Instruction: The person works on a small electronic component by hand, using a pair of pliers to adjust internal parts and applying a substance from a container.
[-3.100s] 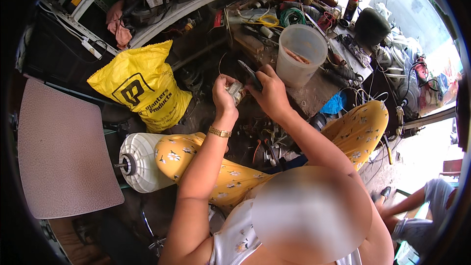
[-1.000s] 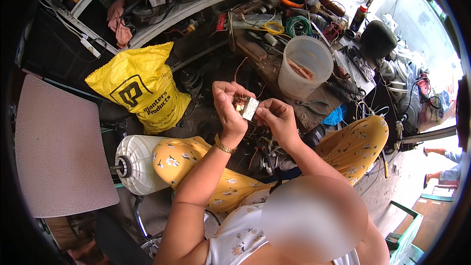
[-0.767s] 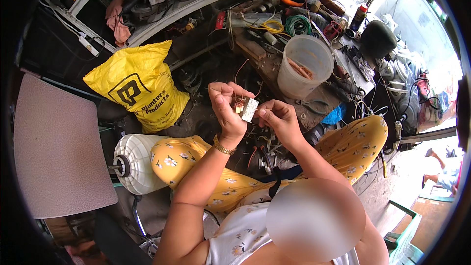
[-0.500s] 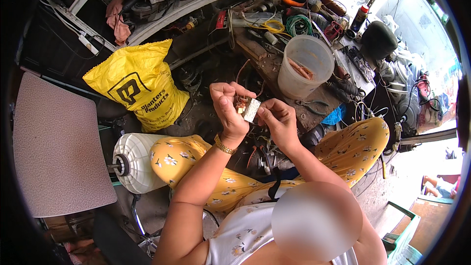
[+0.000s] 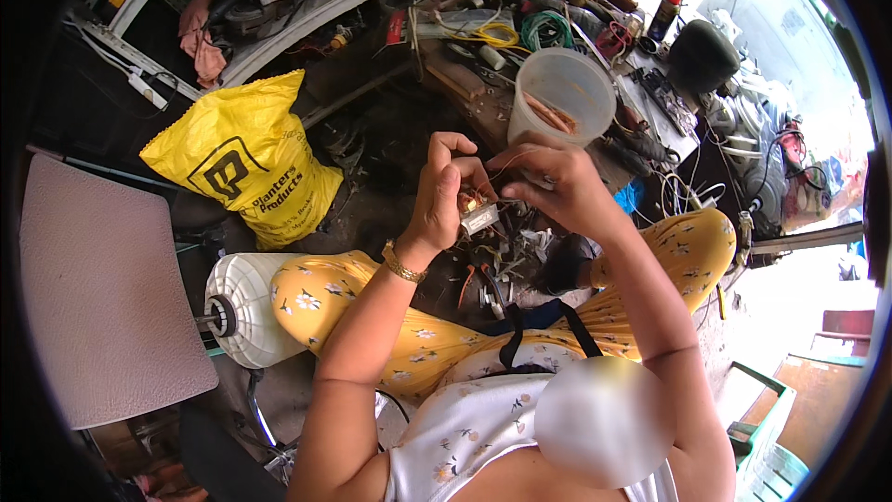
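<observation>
In my left hand (image 5: 435, 200), which wears a gold-coloured watch or bracelet, is a small transformer (image 5: 480, 218) with a silvery metal core and copper windings. The fingers and thumb are closed around its left side, and the core's flat face is turned toward me. My right hand (image 5: 565, 191) is bent over beside it, thumb and fingers pinched together at the winding. A fine copper wire seems to run from the coil into that pinch, though the fingertips partly hide it.
A translucent plastic bucket (image 5: 595, 84) with copper pieces stands on the cluttered low workbench (image 5: 478, 112). Coiled wires and tools lie behind it. To the left are a yellow sack (image 5: 255, 167), a white ribbed drum (image 5: 249, 302) and a padded chair (image 5: 111, 297). Scraps litter the floor.
My right hand has lifted and turned over, from beside the core to up above the winding. The transformer has tilted in my left hand, its core now below the coil.
</observation>
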A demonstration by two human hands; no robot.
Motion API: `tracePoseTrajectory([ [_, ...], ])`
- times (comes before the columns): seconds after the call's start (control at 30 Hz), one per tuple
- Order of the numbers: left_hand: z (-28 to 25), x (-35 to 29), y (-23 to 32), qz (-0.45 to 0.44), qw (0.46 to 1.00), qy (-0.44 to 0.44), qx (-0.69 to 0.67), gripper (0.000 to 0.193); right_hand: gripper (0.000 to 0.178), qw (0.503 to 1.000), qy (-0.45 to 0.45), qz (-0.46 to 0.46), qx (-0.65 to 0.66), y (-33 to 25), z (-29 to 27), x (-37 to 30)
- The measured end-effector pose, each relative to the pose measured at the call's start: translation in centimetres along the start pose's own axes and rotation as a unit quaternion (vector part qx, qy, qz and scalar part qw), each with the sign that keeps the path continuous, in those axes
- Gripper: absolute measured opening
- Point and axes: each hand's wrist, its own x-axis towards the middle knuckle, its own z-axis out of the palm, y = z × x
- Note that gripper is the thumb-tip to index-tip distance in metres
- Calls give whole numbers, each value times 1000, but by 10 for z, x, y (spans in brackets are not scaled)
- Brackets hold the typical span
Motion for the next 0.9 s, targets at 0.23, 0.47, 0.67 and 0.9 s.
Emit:
tracePoseTrajectory([
  [0.23,9,9,6,-59,996,-21,-58,53,26,977,-146,-124,-97,-3,-13,21],
  [0.47,16,20,18,-103,990,-42,-86,43,17,989,-47,-74,-119,0,-6,15],
  [0.67,22,10,-10,-192,943,-14,-271,34,10,985,67,40,-156,32,-53,44],
  [0.9,5,25,-14,-247,864,79,-431,39,7,898,36,-1,-438,68,-90,47],
])
